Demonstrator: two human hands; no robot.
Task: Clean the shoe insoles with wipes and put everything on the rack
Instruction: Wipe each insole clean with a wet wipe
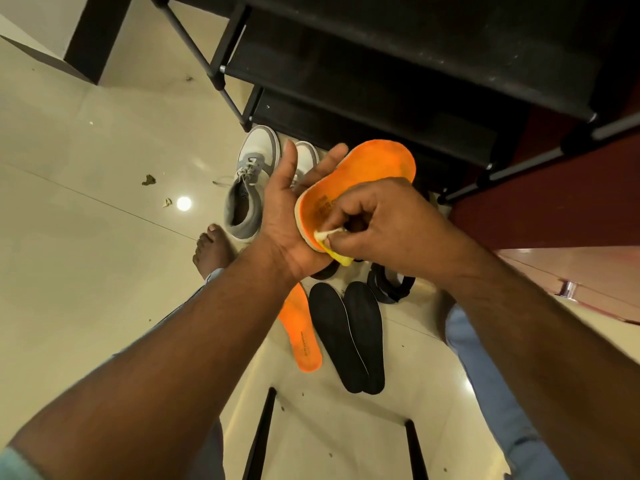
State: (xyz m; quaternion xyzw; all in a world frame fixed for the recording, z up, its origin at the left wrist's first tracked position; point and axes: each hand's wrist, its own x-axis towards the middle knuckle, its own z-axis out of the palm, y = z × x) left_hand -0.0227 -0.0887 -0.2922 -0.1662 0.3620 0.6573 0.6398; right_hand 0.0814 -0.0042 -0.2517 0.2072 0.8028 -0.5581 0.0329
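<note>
An orange insole [374, 168] lies in my left hand [287, 216], which supports it from below with the palm up and the fingers nearly straight. My right hand [381, 220] pinches a small wipe [329, 235] and presses it on the heel end of that insole. On the floor below lie a second orange insole [303, 337] and two black insoles [349, 337] side by side. The black shoe rack [398, 81] stands just beyond my hands.
A grey and white sneaker [247, 188] stands on the floor by the rack, its partner [306, 155] half hidden behind my left hand. A dark sandal [391, 284] lies right of the insoles. My bare foot [211, 251] and small bits of debris [149, 180] are on the tiles.
</note>
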